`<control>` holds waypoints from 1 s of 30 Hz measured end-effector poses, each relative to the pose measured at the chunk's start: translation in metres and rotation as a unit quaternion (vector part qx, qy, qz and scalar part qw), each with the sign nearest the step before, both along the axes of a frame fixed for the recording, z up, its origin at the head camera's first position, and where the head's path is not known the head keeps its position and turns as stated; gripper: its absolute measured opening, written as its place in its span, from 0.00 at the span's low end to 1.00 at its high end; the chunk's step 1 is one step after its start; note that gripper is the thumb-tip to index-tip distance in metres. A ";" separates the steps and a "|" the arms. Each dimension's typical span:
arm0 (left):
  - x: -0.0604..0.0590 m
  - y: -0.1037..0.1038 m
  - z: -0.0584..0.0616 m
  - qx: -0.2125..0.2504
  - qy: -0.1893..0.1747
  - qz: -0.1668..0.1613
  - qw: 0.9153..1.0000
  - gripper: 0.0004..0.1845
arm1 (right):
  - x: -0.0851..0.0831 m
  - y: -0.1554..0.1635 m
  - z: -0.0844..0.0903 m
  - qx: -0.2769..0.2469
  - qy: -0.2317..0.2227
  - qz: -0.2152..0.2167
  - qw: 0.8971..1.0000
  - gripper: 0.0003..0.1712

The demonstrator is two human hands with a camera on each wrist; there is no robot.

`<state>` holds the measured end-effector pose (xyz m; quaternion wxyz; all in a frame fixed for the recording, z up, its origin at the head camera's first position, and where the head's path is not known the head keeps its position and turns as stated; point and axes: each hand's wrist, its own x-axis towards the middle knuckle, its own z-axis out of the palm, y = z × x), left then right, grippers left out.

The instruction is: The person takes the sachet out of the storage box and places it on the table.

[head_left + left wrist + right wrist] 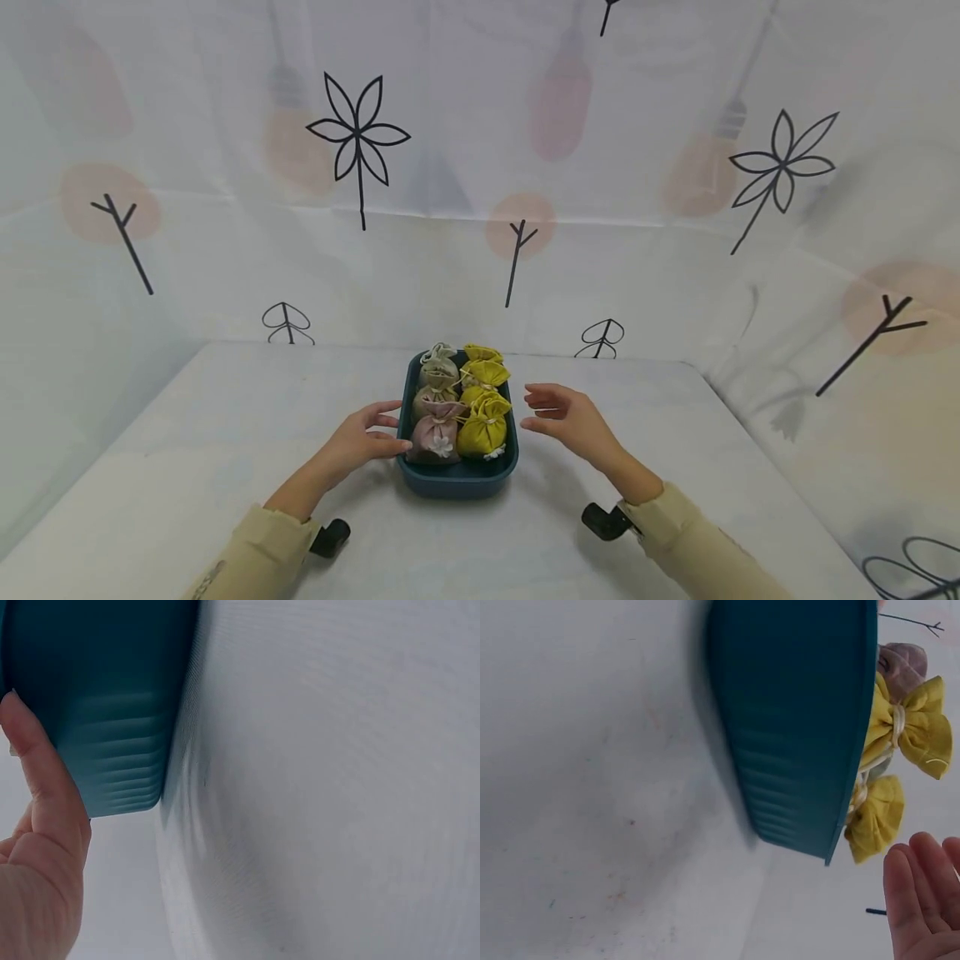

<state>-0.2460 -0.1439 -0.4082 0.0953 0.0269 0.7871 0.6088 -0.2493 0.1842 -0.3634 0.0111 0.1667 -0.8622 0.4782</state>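
A dark teal tray (457, 482) sits on the white table, filled with several small drawstring pouches: yellow ones (483, 425) on the right, beige and pink ones (435, 435) on the left. My left hand (371, 433) is at the tray's left side, thumb touching its wall (105, 712), fingers relaxed. My right hand (558, 414) hovers open just right of the tray, a small gap away. The right wrist view shows the tray wall (795, 727), yellow pouches (907, 727) poking above it, and my fingertips (922, 900) apart from it.
The white table (225, 433) is walled on three sides by a printed white cloth backdrop (480, 167). Bare tabletop lies to the left, right and front of the tray.
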 end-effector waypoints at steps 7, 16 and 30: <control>-0.001 0.000 -0.001 -0.003 0.002 0.001 1.000 0.41 | -0.008 -0.006 0.007 -0.012 -0.032 0.031 0.999 0.27; 0.001 0.000 -0.001 0.002 0.002 0.000 1.000 0.41 | -0.018 -0.011 0.008 -0.028 -0.076 0.058 0.995 0.28; 0.000 -0.001 -0.001 0.014 -0.006 -0.004 1.000 0.41 | -0.025 -0.025 0.011 -0.032 -0.119 0.074 0.990 0.26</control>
